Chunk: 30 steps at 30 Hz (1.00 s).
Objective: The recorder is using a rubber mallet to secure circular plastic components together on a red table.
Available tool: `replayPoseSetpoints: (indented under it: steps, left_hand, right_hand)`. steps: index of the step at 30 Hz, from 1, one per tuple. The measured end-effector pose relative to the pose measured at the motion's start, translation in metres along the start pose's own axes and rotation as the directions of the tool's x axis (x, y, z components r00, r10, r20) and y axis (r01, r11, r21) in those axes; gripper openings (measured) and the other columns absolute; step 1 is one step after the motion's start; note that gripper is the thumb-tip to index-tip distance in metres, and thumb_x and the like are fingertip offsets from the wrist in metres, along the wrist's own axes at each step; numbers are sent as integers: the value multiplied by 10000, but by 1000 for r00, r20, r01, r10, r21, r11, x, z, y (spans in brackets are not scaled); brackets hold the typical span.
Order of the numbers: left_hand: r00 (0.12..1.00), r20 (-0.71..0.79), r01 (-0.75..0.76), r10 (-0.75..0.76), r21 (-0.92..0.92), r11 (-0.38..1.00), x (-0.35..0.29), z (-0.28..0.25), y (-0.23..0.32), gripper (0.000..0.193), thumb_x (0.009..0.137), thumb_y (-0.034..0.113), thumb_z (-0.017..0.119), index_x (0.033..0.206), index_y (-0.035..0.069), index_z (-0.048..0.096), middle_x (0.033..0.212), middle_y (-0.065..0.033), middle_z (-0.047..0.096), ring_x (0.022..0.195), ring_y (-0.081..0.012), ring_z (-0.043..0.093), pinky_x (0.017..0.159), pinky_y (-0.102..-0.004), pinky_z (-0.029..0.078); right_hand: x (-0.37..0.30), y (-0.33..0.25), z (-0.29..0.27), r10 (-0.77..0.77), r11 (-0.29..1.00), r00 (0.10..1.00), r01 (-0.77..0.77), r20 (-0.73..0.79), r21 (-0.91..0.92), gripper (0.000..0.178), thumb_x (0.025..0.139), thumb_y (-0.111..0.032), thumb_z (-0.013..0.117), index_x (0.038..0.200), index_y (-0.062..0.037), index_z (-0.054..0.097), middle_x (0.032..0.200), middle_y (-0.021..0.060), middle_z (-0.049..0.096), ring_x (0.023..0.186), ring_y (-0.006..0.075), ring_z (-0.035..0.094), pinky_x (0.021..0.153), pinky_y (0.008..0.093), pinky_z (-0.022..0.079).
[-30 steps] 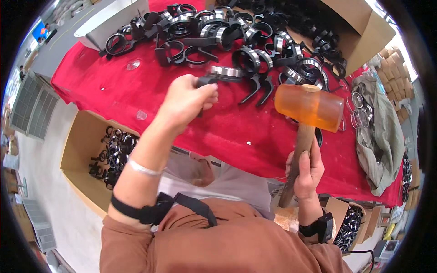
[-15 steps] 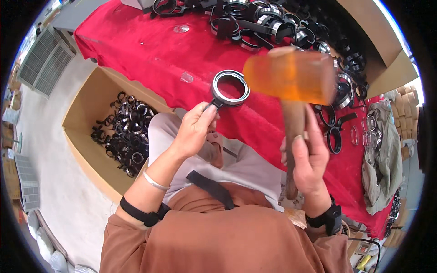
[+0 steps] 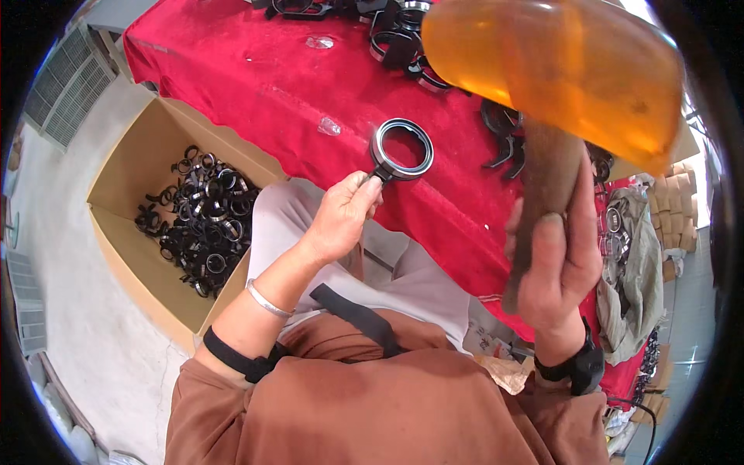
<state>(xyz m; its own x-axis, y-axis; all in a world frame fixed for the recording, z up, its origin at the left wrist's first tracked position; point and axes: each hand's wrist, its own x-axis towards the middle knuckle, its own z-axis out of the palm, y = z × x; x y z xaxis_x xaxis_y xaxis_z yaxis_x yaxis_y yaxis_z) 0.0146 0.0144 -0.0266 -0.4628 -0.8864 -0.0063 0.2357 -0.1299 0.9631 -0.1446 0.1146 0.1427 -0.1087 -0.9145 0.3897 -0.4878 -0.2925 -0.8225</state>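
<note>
My left hand [image 3: 342,215] pinches the short stem of a black ring-shaped part [image 3: 379,152] with a silvery inner rim. The ring lies over the near part of the red cloth; whether it touches the cloth I cannot tell. In my right hand [image 3: 559,267] is a mallet [image 3: 554,74] with a translucent amber head and a wooden handle. My fingers wrap round the handle, and the head is raised high at the upper right, well apart from the ring. The mallet head hides part of the pile of rings behind it.
Red cloth [image 3: 256,85] covers the table. More black and silver rings [image 3: 395,43] lie along its far side. A cardboard box [image 3: 124,256] with many similar rings stands on the floor at my left. A grey-green cloth [image 3: 632,271] hangs at the table's right side.
The mallet has risen toward the upper right and looks larger. My left hand still holds the ring, which appears slightly further right. The view has shifted a little.
</note>
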Motion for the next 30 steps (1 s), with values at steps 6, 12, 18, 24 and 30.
replayPoseSetpoints:
  steps: [6, 12, 18, 24, 30]
  left_hand:
    - [996, -16, 86, -86, -17, 996, 3, 3, 2, 220, 946, 246, 454, 807, 84, 510, 716, 32, 484, 636, -54, 443, 576, -203, 371]
    - [999, -30, 22, -22, 17, 1000, -7, -9, 4, 217, 941, 240, 464, 806, 76, 508, 707, 32, 484, 649, -50, 440, 596, -205, 363]
    - [999, -54, 12, -6, 124, 992, 2, -6, 10, 303, 917, 293, 458, 786, 24, 508, 669, -8, 482, 627, -88, 437, 572, -263, 387]
    - [986, 41, 161, -164, 63, 985, 10, -6, 31, 379, 907, 333, 468, 848, -32, 553, 747, -76, 605, 639, -127, 552, 616, -288, 463]
    - [979, -130, 179, -156, 186, 966, 20, 5, 36, 406, 898, 354, 480, 778, -25, 563, 636, -93, 591, 524, -144, 535, 511, -291, 441]
  right_hand:
    - [41, 47, 23, 101, 922, 948, 25, 302, -386, 433, 857, -79, 542, 1275, -22, 444, 1039, 279, 570, 948, 376, 594, 772, 342, 489]
    - [56, -6, 20, -121, 966, 991, 131, 57, -224, 476, 906, -56, 446, 1372, -108, 360, 732, 1, 539, 566, 34, 443, 521, 160, 388]
    - [57, 56, 1, 194, 846, 943, -20, 272, -533, 428, 886, -123, 496, 1304, -67, 420, 973, 277, 589, 904, 400, 599, 765, 368, 481]
    - [64, 48, -3, 213, 853, 919, -10, 332, -522, 444, 891, -178, 526, 1299, -40, 417, 1107, 262, 558, 1014, 321, 587, 856, 332, 440]
    - [78, 20, -6, 74, 945, 966, 11, 247, -327, 431, 903, -154, 535, 1304, -33, 433, 1005, 58, 620, 830, 116, 564, 745, 248, 469]
